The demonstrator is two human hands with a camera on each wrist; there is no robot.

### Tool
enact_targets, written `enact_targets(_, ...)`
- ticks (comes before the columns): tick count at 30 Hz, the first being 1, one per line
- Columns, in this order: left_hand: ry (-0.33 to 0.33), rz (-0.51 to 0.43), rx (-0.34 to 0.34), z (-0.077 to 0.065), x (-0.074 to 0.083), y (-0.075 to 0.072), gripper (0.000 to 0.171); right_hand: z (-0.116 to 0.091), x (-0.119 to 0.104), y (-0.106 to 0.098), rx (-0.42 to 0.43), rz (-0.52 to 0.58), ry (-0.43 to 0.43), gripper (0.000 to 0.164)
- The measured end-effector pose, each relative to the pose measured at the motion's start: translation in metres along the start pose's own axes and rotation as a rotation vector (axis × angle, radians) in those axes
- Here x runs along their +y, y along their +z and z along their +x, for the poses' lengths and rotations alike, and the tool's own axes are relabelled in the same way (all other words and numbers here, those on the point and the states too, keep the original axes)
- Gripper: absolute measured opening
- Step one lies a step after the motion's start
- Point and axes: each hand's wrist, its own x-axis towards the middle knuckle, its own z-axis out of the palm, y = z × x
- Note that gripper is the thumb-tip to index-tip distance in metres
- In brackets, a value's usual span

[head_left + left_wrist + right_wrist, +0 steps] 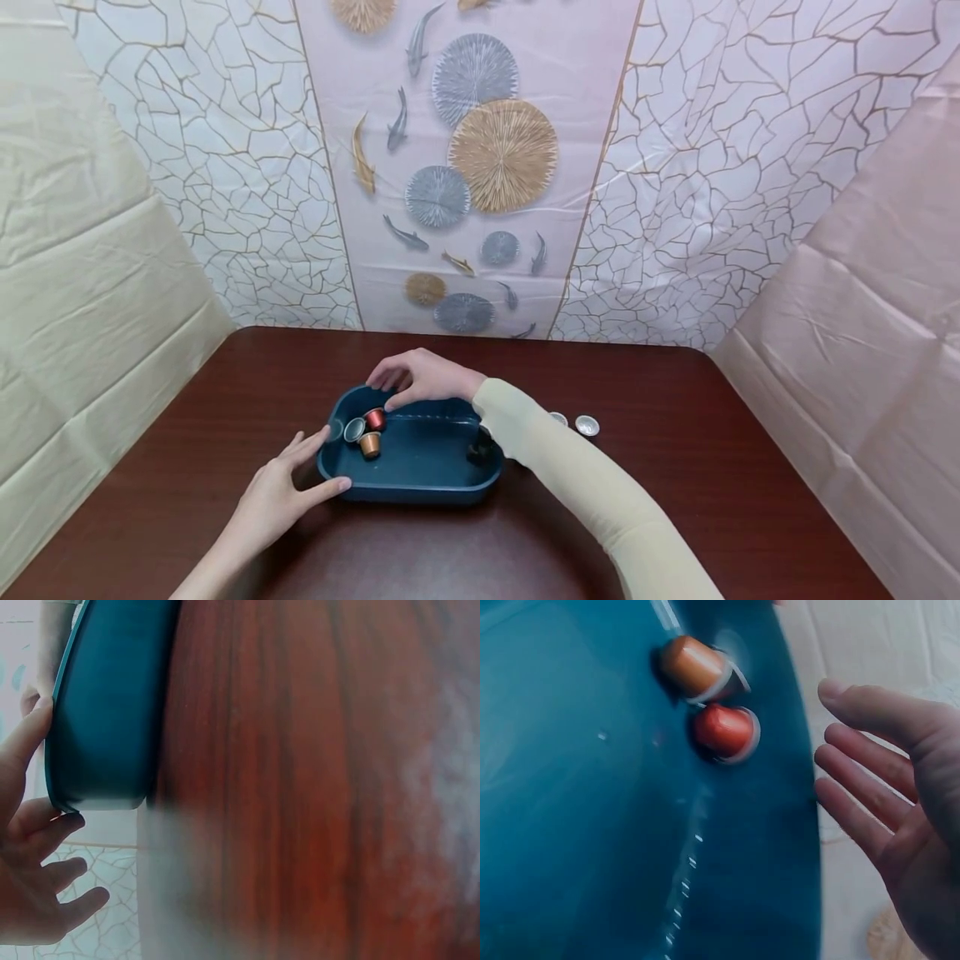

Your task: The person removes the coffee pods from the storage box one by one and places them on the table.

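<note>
A dark blue oval tray (420, 492) stands on the table. My left hand (277, 487) spans its left end, thumb at the front rim and fingertips at the left rim, fingers fairly straight. Inside that end lie a red coffee capsule (376, 418), an orange capsule (371, 444) and one with its pale lid facing up (355, 430). My right hand (423, 377) hovers at the tray's far rim beside the red capsule. In the right wrist view its fingers (862, 787) are extended and hold nothing.
On the table right of the tray lie a capsule with a silvery lid (587, 426) and another (558, 418) partly behind the right sleeve (592, 492). Dark items (480, 450) sit in the tray's right end. Patterned cloth (480, 250) hangs behind the table.
</note>
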Motion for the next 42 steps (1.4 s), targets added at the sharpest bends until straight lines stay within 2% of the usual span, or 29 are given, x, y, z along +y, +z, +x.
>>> enact_targets(4, 0.006, 0.002, 0.006, -0.001, 0.0, 0.0, 0.086, 0.01, -0.003, 0.014, -0.028, -0.006, 0.006, 0.042)
enact_targets(12, 0.007, -0.008, 0.009, 0.0, -0.001, -0.001, 0.085, 0.022, -0.006, 0.037, -0.077, -0.106, 0.007, 0.048)
enact_targets(20, 0.003, -0.007, 0.016, 0.0, -0.002, -0.001, 0.086, 0.026, -0.006, 0.049, -0.078, -0.177, 0.023, 0.043)
enact_targets(27, 0.009, -0.005, 0.023, 0.0, -0.003, 0.0, 0.086, 0.025, -0.005, 0.054, -0.11, -0.168, 0.037, 0.04)
enact_targets(42, 0.015, -0.017, 0.022, 0.0, -0.004, 0.001, 0.085, 0.027, -0.002, 0.056, -0.107, -0.078, 0.039, 0.033)
